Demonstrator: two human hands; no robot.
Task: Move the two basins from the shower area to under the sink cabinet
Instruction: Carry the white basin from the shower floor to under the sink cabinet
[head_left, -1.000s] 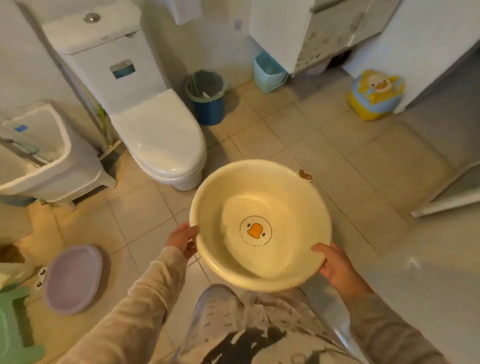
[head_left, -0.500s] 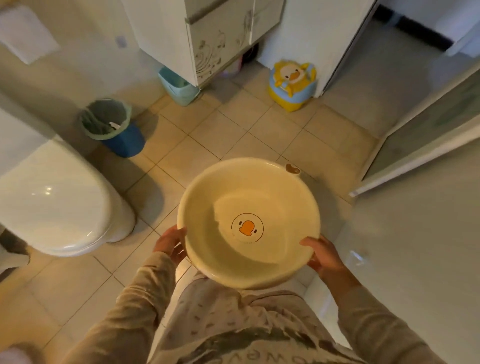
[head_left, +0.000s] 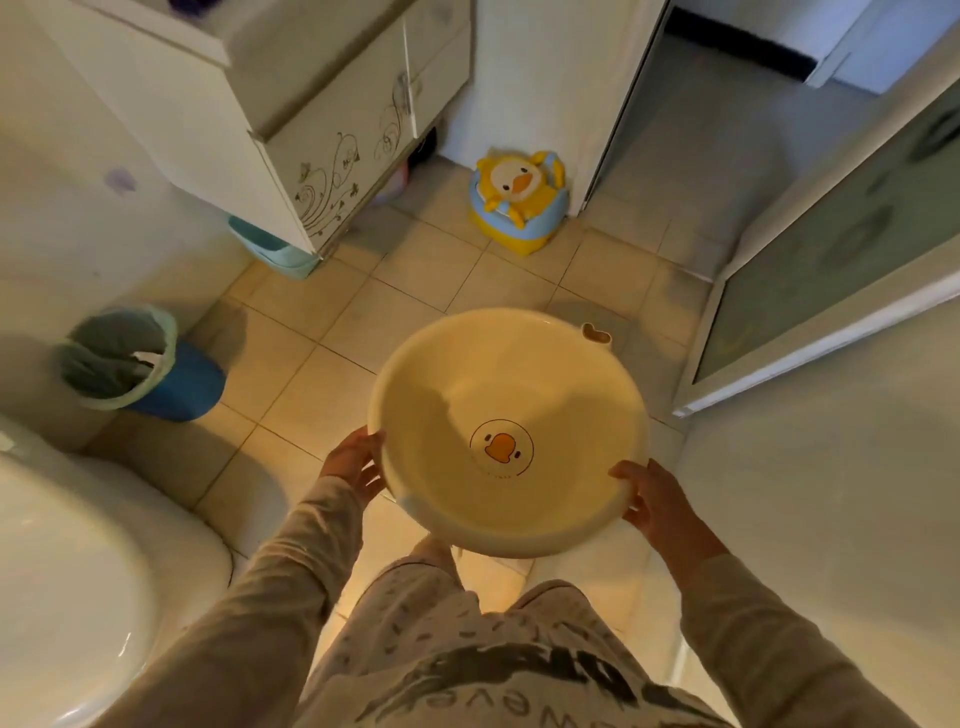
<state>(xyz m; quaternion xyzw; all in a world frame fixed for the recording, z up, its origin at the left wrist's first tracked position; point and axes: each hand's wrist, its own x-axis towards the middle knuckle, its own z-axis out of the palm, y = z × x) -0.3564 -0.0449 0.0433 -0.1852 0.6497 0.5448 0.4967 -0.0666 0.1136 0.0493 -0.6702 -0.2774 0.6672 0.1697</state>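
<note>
A round cream-yellow basin (head_left: 441, 384) with a duck face printed inside is held level in front of me, above the tiled floor. My left hand (head_left: 350, 462) grips its left rim and my right hand (head_left: 652, 501) grips its right rim. The white sink cabinet (head_left: 332, 130) with flower patterns on its doors stands ahead on the upper left, with a gap beneath it. The purple basin is out of view.
A blue bin (head_left: 140, 364) with a green liner stands on the left, a light-blue bin (head_left: 275, 249) beside the cabinet. A yellow duck potty (head_left: 517, 200) sits by the door frame. The toilet (head_left: 67, 587) is at lower left, a glass door (head_left: 831, 270) on the right.
The view has swung right, away from the toilet and the purple basin on the floor, toward the cabinet and doorway. Both hands keep hold of the yellow basin.
</note>
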